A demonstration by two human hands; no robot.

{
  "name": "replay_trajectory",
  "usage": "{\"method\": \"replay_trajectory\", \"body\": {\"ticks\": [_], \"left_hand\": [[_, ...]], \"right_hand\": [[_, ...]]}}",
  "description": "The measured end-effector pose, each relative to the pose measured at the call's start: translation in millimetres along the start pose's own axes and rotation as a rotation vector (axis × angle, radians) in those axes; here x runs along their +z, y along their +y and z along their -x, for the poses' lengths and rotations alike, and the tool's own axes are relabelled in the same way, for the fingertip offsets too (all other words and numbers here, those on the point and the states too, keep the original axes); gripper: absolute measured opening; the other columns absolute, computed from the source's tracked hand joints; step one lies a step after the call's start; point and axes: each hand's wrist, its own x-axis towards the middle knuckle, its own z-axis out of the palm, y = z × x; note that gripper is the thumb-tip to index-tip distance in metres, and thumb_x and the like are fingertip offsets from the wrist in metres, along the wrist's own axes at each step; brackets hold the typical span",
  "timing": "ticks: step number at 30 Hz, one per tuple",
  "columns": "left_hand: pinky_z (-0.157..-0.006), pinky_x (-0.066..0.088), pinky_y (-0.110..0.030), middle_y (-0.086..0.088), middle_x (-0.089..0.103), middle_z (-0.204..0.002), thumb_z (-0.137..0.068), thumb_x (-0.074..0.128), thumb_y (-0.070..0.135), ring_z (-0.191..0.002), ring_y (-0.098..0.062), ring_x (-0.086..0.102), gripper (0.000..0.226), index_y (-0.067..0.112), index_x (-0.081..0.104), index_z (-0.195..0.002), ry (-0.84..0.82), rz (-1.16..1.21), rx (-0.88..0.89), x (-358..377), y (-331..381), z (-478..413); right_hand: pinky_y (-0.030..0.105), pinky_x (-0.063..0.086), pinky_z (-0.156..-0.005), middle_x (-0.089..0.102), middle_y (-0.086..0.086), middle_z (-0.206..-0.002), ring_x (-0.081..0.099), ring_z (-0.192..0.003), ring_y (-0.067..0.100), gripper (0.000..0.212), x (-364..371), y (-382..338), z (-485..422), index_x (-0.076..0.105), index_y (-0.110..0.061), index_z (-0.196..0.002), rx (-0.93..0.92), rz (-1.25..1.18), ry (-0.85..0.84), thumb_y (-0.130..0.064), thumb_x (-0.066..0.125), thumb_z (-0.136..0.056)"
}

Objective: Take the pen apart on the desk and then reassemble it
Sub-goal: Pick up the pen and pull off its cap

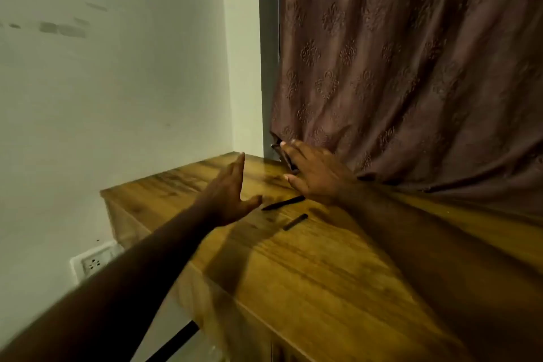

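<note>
Two dark pen parts lie apart on the wooden desk (323, 267). The longer one, the pen body (283, 203) with a pointed tip, lies just below my right hand. The shorter piece, the cap (295, 221), rests a little nearer to me. My left hand (227, 200) hovers over the desk left of the pen body, fingers spread, holding nothing. My right hand (314, 173) is stretched out flat at the far edge of the desk, fingers apart, against the curtain's hem and a dark object partly hidden behind the fingers.
A brown patterned curtain (411, 67) hangs over the desk's far right side. A pale wall (117, 82) stands to the left, with a white socket (92, 263) low down. The desk's left edge drops off close to my left arm.
</note>
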Motion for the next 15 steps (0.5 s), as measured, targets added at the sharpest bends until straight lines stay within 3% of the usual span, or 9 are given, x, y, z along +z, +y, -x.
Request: {"method": "replay_trajectory", "body": {"ticks": [4,9,12,15], "left_hand": [[-0.113,0.027,-0.037,-0.008,0.014,-0.161,-0.078,0.061,0.062,-0.144,-0.027,0.024,0.105,0.022,0.000,-0.153,-0.256,0.159,-0.157,48,-10,27],[-0.103,0.043,-0.039,-0.007,0.035,-0.151,-0.076,0.060,0.065,-0.130,-0.027,0.045,0.096,0.021,0.020,-0.151,-0.239,0.194,-0.197,71,-16,18],[-0.096,0.047,-0.036,-0.004,0.049,-0.135,-0.077,0.062,0.061,-0.120,-0.023,0.052,0.076,0.021,0.043,-0.138,-0.223,0.160,-0.123,76,-16,12],[-0.081,0.051,-0.019,0.006,0.060,-0.112,-0.073,0.071,0.055,-0.097,-0.004,0.060,0.053,0.024,0.061,-0.116,-0.193,0.276,-0.030,75,-8,10]], "right_hand": [[0.042,0.044,-0.100,0.036,0.000,-0.149,0.048,-0.125,0.026,0.057,42,3,32,0.018,-0.036,-0.146,0.113,-0.222,-0.034,-0.049,0.036,-0.094],[0.030,0.039,-0.101,0.044,0.003,-0.143,0.045,-0.128,0.020,0.043,89,17,46,0.050,-0.025,-0.134,0.184,-0.382,-0.134,-0.034,0.051,-0.091],[0.025,0.044,-0.093,0.060,-0.002,-0.121,0.056,-0.111,0.014,0.028,97,22,42,0.067,-0.024,-0.113,0.207,-0.473,-0.115,-0.024,0.060,-0.085],[0.029,0.048,-0.088,0.068,-0.003,-0.103,0.060,-0.100,0.014,0.018,99,27,39,0.073,-0.025,-0.098,0.188,-0.500,-0.127,-0.020,0.064,-0.084]]}}
